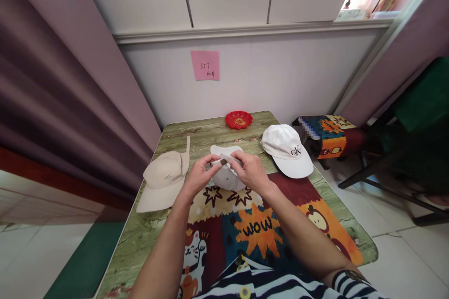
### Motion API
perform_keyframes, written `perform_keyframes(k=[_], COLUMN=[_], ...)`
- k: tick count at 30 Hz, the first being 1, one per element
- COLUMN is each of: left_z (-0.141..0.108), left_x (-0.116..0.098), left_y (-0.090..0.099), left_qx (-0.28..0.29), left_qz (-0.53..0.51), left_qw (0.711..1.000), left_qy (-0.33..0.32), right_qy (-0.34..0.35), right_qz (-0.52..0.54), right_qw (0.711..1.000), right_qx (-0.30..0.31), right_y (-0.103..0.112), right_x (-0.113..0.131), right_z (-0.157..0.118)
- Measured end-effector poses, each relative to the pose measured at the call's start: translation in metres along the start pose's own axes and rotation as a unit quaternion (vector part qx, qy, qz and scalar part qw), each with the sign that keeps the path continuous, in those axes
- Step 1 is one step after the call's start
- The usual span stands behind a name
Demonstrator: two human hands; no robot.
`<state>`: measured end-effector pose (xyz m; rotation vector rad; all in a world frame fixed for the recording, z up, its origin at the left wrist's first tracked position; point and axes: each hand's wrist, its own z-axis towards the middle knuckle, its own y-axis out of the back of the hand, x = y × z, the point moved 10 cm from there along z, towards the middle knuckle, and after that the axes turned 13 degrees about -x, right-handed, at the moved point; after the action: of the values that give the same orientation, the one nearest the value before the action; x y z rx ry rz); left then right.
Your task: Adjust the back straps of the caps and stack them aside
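Between my hands is a light grey-white baseball cap (227,181), its crown towards me and its brim pointing away. My left hand (200,174) pinches one side of the cap's back strap, close to a small brownish buckle (223,161). The other side of the strap is gripped by the thumb and fingers of my right hand (251,173). My fingers hide part of the strap and its ends. To the left lies a beige cap (163,171), its loose strap sticking out towards the back. A white cap with dark CK letters (283,142) rests to the right.
A red scalloped dish (238,125) sits at the table's back edge. A colourful mat (257,252) covers the near part of the green wood-patterned table (206,131). A covered stool (331,138) stands right, a purple curtain (87,79) hangs left, and a pink note (205,58) is on the wall.
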<state>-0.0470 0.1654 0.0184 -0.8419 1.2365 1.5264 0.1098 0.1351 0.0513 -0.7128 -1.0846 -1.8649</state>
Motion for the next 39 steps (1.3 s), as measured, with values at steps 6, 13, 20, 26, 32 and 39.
perform_keyframes(k=[6,13,20,26,32,39], left_z=[-0.002,0.002,-0.004,-0.020,-0.019,-0.014], left_x=[-0.006,-0.005,-0.019,-0.026,-0.016,0.033], left_y=[0.004,-0.002,0.003,0.003,0.002,0.003], left_qx=[-0.047,-0.063,-0.144,-0.211,-0.228,-0.208], left_qz=[0.002,0.067,0.136,0.150,0.064,-0.093], left_qw=[0.999,0.993,0.970,0.958,0.970,0.966], left_qy=[-0.027,-0.078,-0.138,-0.126,-0.051,0.127], right_qy=[-0.126,-0.120,-0.174,-0.236,-0.218,-0.196], right_qz=[0.147,0.107,0.153,0.180,0.141,0.167], right_qw=[0.981,0.987,0.973,0.955,0.966,0.966], right_qx=[-0.006,0.014,0.007,0.005,-0.015,0.013], right_y=[-0.001,-0.026,-0.039,-0.046,-0.046,-0.050], right_x=[-0.039,-0.049,-0.073,-0.083,-0.075,-0.067], right_z=[0.007,0.008,0.008,0.005,0.003,0.001])
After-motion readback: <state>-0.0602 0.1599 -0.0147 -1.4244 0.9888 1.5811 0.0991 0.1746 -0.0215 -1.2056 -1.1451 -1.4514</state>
